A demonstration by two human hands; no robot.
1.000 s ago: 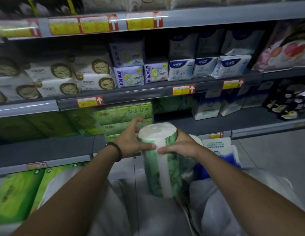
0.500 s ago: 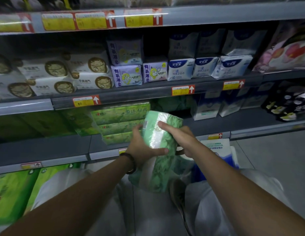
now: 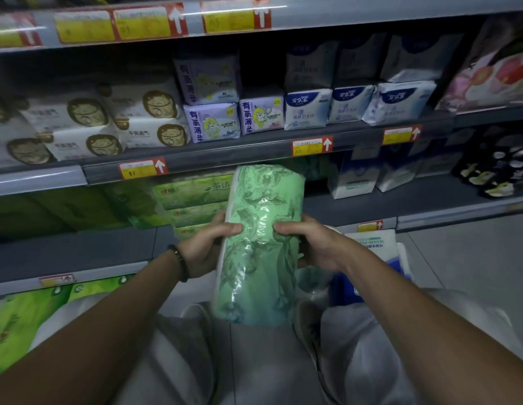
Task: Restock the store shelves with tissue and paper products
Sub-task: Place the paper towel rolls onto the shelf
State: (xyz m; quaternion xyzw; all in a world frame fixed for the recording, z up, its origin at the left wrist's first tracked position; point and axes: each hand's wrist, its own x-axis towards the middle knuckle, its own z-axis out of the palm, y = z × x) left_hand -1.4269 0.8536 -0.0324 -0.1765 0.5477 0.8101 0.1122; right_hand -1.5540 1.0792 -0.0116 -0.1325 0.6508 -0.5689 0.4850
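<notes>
**Restocking mid-way — one pack in hand, not yet shelved**

Holding pattern in front of the grey metal store shelving (image 3: 371,206). Upper tiers look full: white packs with round brown bear logos (image 3: 87,124), lilac packs (image 3: 212,121), white-and-blue packs (image 3: 354,103). The third tier is the open item — a stack of flat green tissue packs (image 3: 193,200) sits left of centre, white-blue packs (image 3: 352,179) to the right, with bare shelf between them and more bare shelf at far left.

The tall green leaf-print plastic-wrapped paper roll pack (image 3: 261,244) is off the shelf, upright and tilted slightly, in front of that gap. Left hand (image 3: 209,247) and right hand (image 3: 311,247) both clasp it at mid-height, thumbs across the front.

More stock waits — a white-and-blue pack (image 3: 374,247) low at right, just below the shelf edge, bright green packs (image 3: 17,323) at lower left.

My read: placement of this pack is pending, likely into the third-tier gap; at least a few items left after it.
</notes>
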